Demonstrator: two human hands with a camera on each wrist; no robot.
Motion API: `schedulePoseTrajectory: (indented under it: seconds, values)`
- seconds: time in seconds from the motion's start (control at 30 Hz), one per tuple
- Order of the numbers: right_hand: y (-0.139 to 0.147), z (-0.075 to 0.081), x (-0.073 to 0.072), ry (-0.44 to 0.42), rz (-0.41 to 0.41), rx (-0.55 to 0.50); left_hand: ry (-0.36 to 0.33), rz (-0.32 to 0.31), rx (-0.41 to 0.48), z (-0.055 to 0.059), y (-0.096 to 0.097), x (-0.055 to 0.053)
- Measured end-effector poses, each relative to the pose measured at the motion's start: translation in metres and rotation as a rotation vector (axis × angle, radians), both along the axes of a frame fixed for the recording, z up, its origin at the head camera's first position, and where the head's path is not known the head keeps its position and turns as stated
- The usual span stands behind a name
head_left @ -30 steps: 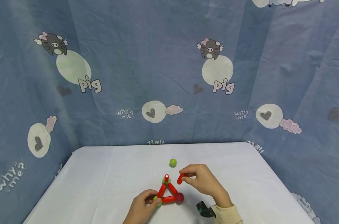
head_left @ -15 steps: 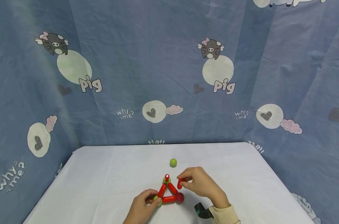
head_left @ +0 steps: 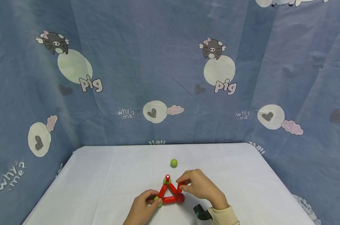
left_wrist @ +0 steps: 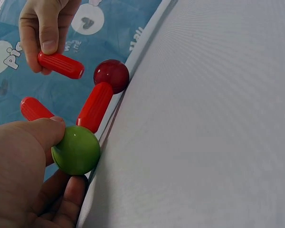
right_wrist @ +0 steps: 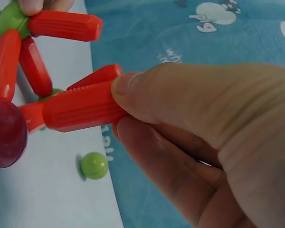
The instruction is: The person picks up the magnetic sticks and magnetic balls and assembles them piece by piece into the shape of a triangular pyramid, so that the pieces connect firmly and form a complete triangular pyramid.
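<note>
On the white table, red magnetic rods and balls form a triangle, with a dark red ball (head_left: 180, 198) at its right corner. My left hand (head_left: 143, 204) pinches the green ball (left_wrist: 76, 151) at the left corner between thumb and fingers; a red rod (left_wrist: 34, 108) stands up from that ball. Another red rod (head_left: 167, 178) rises from the back green ball (head_left: 165, 181). Between thumb and fingertips, my right hand (head_left: 199, 185) holds a separate red rod (right_wrist: 85, 108). Its free end points down close over the dark red ball.
A loose green ball (head_left: 174, 162) lies behind the triangle. The white table (head_left: 116, 168) ends at a blue printed cloth (head_left: 170, 68) at the back and sides. A black camera mount (head_left: 202, 213) sits at my right wrist.
My right hand has moved slightly left and toward me, bringing its rod down to the dark red ball and turning it more upright. My left hand stays on the green ball.
</note>
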State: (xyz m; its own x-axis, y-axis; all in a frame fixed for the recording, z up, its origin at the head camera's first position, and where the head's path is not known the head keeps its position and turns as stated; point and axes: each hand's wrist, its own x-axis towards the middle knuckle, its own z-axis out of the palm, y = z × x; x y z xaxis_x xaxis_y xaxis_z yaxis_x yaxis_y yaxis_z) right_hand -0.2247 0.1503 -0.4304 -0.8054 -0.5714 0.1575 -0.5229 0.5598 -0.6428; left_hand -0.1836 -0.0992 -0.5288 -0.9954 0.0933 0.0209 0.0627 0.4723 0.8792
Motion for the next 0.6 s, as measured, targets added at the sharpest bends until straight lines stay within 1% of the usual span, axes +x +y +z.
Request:
schedulePoseTrajectory:
  seconds: [0.23,0.43,0.6]
  values:
    - [-0.0008,-0.001,0.0001,-0.012,-0.004,0.034,0.003,-0.002,0.014,0.0018,0.0,0.0016]
    - [-0.0021,-0.002,-0.0001,0.017,0.007,0.065,0.003,-0.007,0.033,0.0033,-0.0003,0.0028]
    - [-0.0033,-0.0013,0.0007,0.001,0.009,0.077,-0.005,-0.004,0.032,0.0045,-0.0001,0.0027]
